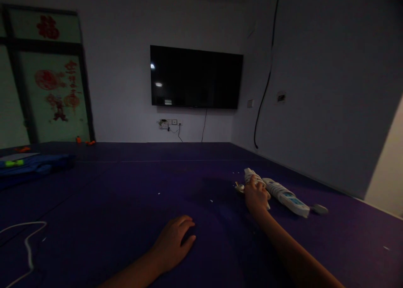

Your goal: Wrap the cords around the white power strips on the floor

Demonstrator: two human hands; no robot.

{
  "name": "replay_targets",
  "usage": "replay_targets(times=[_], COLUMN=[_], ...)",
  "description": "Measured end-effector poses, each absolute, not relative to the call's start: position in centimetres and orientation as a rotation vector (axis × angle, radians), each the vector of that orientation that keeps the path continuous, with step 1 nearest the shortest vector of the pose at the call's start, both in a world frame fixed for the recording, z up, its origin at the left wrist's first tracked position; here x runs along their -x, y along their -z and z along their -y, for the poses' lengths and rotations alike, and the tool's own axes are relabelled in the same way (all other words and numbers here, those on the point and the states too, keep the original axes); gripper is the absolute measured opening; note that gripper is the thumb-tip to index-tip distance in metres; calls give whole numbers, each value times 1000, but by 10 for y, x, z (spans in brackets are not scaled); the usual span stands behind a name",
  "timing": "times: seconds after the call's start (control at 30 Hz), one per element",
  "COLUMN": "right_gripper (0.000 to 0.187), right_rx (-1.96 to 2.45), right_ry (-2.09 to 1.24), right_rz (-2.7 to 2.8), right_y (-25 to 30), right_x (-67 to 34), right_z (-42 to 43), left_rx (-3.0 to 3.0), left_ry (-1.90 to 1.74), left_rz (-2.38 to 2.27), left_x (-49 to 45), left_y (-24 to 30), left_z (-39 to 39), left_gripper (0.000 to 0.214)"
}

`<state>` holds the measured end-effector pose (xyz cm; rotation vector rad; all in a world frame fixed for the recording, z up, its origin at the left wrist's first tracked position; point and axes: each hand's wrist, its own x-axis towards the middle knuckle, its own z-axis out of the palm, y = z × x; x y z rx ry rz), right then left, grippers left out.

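A white device [288, 197] with blue patches lay on the purple mat [126, 195], near its right edge. Our right hand [255, 197] was clenched around the device's far end. Our left hand [173, 245] rested open, palm down, at the mat's near middle. A white cable [28, 242] curled at its near left; a TV [197, 76] hung beyond its far edge.

A red character [48, 27] is showing on the top glass pane in the upper left of the frame. It is looking like 福, though blur is making that uncertain. Below it, red paper cuts [58, 90] are carrying a column of small characters too blurred to read. Right of centre, blue label patches on the long white device [288, 197] are showing nothing legible.
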<state>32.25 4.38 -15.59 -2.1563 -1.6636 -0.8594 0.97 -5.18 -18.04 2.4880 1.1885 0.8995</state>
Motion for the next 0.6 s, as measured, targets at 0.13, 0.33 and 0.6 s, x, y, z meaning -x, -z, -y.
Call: replay_targets(times=[0.13, 0.33, 0.6], right_gripper=[37, 26, 29], right_rx=[1993, 1501, 771], right_ry=[826, 329, -893], right_rz=[1685, 1554, 1196], right_y=[143, 126, 129], right_x=[-307, -252, -163], right_z=[-32, -12, 31], left_rx=[-2477, -2291, -1256], left_ry=[-905, -1042, -1279], left_rz=[-1190, -1157, -956], left_x=[-10, -9, -8], left_y=[181, 175, 184], left_z=[52, 55, 53], left_gripper=[29, 31, 64])
